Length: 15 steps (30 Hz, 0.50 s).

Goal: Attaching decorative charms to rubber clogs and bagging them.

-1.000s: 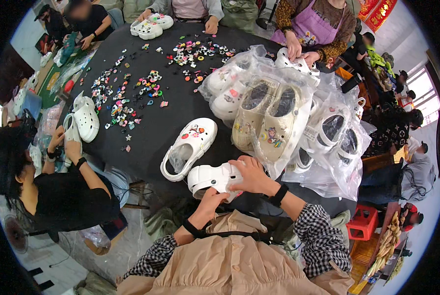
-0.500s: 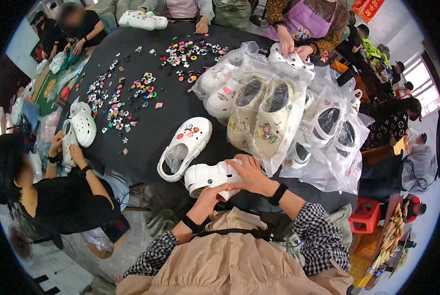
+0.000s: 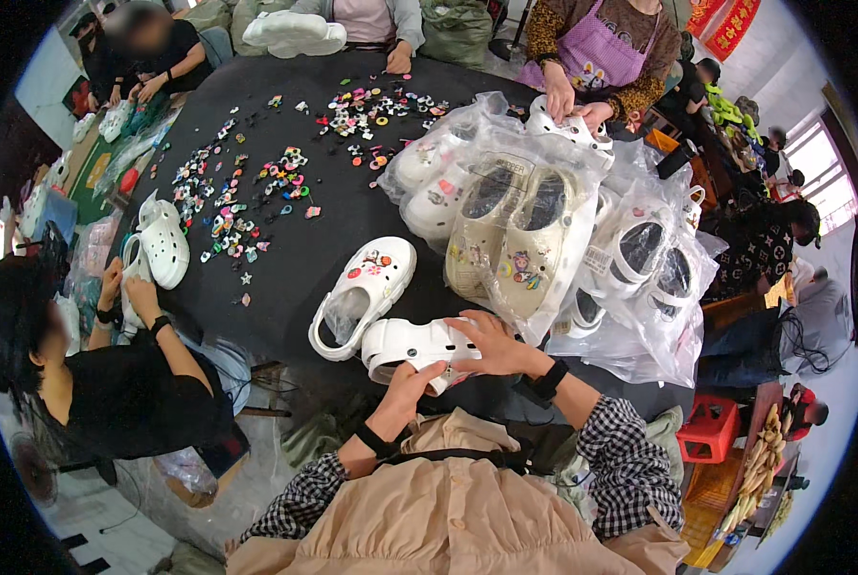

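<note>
A white clog (image 3: pixel 412 341) lies tipped on its side at the table's near edge, between my two hands. My left hand (image 3: pixel 405 395) holds its near side, thumb pressed on the shoe and fingers hidden beneath. From the right, my right hand (image 3: pixel 496 347) grips the toe end, with its fingers over the top. Just beyond, another white clog (image 3: pixel 379 268) rests upright, decorated with small charms and with clear plastic inside. To the right of it sits a pair of beige clogs (image 3: pixel 536 235) in a clear bag, with charms on their toes.
Several bagged white clogs (image 3: pixel 640 244) are piled at the right. Loose colourful charms (image 3: pixel 285 172) are scattered over the black table (image 3: pixel 285 278). A co-worker (image 3: pixel 122 364) handles white clogs at the left; another in a purple apron (image 3: pixel 597 53) works across the table. A red stool (image 3: pixel 709 428) stands at right.
My thumb and fingers have shifted slightly on the clog, and my hands are a little further apart. Across the table, a person's white clog has been turned to show its underside.
</note>
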{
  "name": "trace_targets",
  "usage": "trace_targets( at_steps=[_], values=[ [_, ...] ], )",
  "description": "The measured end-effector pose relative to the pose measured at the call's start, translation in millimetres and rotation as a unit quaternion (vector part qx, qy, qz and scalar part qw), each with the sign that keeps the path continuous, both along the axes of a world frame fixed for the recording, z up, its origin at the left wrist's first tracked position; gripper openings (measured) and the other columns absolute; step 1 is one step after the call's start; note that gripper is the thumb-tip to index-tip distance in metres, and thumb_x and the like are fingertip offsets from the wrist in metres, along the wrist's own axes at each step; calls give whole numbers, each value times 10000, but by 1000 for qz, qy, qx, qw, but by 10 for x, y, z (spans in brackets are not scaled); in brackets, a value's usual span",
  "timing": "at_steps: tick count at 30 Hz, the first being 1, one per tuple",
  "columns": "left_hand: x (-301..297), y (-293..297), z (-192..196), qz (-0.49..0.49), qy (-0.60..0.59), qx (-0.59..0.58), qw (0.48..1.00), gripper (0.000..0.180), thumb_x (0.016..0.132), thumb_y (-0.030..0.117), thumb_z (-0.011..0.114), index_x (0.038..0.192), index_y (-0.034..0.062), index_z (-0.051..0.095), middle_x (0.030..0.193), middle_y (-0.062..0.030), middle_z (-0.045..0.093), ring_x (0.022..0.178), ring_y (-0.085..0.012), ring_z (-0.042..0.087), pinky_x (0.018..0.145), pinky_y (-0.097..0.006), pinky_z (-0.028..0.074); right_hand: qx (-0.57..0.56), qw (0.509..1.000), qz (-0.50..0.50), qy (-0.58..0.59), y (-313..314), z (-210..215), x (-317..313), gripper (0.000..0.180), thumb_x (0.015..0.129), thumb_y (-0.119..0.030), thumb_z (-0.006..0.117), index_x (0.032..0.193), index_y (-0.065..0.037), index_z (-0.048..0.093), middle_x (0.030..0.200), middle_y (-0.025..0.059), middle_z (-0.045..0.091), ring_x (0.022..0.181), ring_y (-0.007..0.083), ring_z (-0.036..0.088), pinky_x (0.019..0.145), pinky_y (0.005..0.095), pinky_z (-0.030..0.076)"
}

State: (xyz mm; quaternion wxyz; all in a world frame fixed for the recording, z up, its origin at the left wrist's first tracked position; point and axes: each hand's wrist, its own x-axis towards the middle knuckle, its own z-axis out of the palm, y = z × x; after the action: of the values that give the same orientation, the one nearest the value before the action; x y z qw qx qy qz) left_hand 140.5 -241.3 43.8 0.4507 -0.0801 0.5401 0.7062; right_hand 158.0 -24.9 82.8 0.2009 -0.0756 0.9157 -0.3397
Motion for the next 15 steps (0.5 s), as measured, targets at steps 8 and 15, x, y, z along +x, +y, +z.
trace_targets(
  at_steps=[8,15],
  values=[
    [-18,7,11,7,10,11,1000,219,899,215,642,1042,51,667,895,16,650,761,-83,590,623,-248,435,16,1000,-26,-1,-60,-86,-29,807,756,-489,701,1432,-230,346,1417,185,324,1334,406,269,1090,539,223],
    [20,29,-12,27,14,-18,999,199,878,179,651,985,13,676,870,-15,668,730,-100,603,636,-252,446,45,997,-64,-3,-196,10,-16,795,725,-424,714,1410,-207,374,1387,195,344,1319,416,283,1043,586,280]
  ],
)
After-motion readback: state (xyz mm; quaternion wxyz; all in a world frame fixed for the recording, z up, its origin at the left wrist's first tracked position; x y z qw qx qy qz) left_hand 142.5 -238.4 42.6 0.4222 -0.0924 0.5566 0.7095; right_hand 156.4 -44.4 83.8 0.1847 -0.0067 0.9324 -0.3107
